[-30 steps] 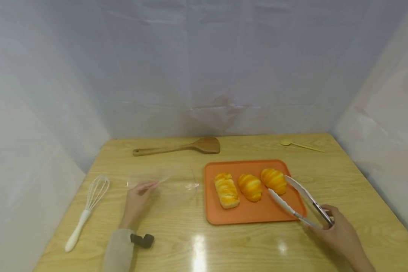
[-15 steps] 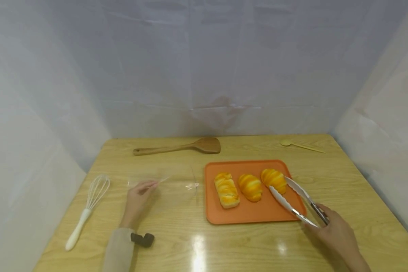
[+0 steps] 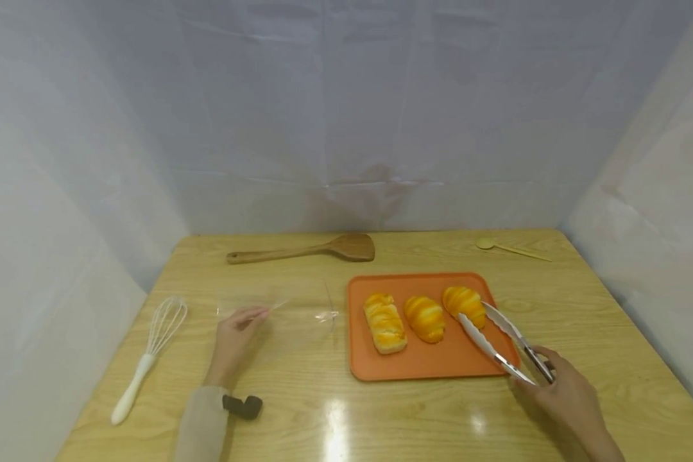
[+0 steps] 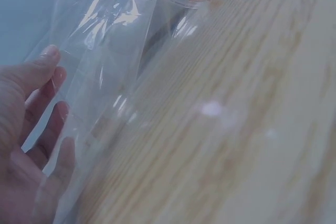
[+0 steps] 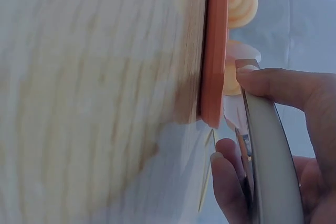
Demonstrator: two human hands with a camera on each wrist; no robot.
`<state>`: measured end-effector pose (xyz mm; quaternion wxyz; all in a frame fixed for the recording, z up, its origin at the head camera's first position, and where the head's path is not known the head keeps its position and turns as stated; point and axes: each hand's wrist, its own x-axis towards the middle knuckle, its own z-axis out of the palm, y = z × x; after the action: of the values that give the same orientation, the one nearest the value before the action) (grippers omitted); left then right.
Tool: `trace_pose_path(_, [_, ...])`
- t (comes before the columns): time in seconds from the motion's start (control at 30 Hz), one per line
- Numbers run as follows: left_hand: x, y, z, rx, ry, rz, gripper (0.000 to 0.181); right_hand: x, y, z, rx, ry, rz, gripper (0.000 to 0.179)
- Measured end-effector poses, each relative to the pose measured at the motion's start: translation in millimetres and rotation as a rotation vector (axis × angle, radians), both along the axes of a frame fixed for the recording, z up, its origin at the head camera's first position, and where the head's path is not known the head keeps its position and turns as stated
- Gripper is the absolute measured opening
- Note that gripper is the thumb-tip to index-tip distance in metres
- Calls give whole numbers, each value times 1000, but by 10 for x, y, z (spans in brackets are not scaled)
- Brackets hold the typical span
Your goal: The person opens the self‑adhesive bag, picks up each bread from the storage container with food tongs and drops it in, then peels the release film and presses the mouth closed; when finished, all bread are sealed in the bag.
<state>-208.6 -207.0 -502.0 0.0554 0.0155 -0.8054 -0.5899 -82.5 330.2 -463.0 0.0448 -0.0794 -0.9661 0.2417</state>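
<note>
Behind the wood-grain table (image 3: 291,410), pale sheeting (image 3: 358,109).

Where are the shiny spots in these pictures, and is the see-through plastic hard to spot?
Left wrist view: white streaks shine on the clear plastic, with a pale, fuzzy glow on the table; head view: two bright glare patches near the bottom, and the clear plastic almost vanishes apart from little glints; right wrist view: dim, with blurry wood grain.
</note>
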Motion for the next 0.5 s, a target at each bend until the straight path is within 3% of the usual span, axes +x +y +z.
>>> trace_pose_path(0.3, [17,10,46,-5,-6,-4,29,-3,-54,80,-47,-42,-7,77])
trace_pose_path(0.5, [28,3,71,-17,-33,-14,34,-38,-306,164,-148,44,18,69])
